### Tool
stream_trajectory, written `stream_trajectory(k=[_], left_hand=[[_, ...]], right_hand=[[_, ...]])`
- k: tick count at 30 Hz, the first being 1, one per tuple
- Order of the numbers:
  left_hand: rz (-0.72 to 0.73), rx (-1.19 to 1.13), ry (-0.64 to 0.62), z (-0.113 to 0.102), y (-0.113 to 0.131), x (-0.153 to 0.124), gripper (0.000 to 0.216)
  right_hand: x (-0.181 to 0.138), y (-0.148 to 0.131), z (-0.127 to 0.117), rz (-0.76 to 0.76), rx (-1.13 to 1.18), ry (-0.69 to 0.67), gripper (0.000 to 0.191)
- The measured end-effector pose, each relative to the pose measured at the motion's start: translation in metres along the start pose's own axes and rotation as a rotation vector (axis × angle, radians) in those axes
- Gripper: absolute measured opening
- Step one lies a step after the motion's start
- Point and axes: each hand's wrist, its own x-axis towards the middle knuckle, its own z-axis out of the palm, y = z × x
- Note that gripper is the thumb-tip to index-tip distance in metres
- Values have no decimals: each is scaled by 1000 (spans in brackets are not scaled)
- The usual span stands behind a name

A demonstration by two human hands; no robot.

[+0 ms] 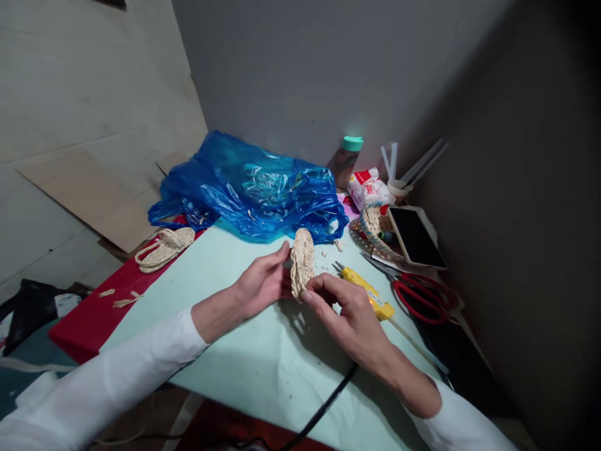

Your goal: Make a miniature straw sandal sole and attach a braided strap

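Observation:
An oval woven straw sole (pixel 302 263) stands upright above the table, its braided face with rough, ragged edges towards me. My right hand (pixel 345 310) pinches its lower right end between thumb and fingers. On its left side is my left hand (pixel 265 279), open, thumb raised near the sole's edge; its fingertips are partly hidden behind the straw. Just right of the sole lies a yellow hot glue gun (pixel 369 293) with a glue stick in its back end. Farther left, a straw slipper (pixel 165 249) with braided straps rests on the red table edge.
A blue plastic bag (pixel 248 188) fills the back. Red-handled scissors (pixel 425 297), a phone-like tablet (pixel 416 235), a wicker basket (pixel 373 225), a tissue pack (pixel 369 188) and a green-lidded jar (pixel 347 156) crowd the right. A black cable (pixel 328 404) crosses the front edge.

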Motion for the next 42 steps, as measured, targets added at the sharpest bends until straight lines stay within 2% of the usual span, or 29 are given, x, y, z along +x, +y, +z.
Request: stream_trajectory(k=[4, 7, 12, 16, 24, 30, 32, 37, 42], left_hand=[[-56, 72, 71, -9, 11, -7, 40], [-23, 127, 138, -15, 14, -18, 32], [29, 234, 227, -23, 19, -35, 31], [58, 309, 327, -38, 30, -41, 34], [198, 457, 623, -65, 53, -60, 39], [353, 634, 783, -81, 57, -74, 62], [410, 710, 830, -85, 60, -77, 63], [457, 899, 831, -93, 71, -78, 44], [491, 1154, 837, -99, 77, -78, 8]], right_hand=[[-4, 4, 5, -154, -118, -35, 15], [-8, 7, 12, -202, -152, -94, 13], [-12, 3, 24, -268, -196, -242, 16], [-11, -4, 25, -291, -220, -322, 32], [-13, 2, 21, -267, -328, -360, 24], [-18, 13, 22, -254, -314, -404, 35], [-20, 15, 21, -227, -313, -425, 40], [-20, 13, 20, -177, -302, -471, 46], [-18, 10, 18, -184, -316, -507, 41]])
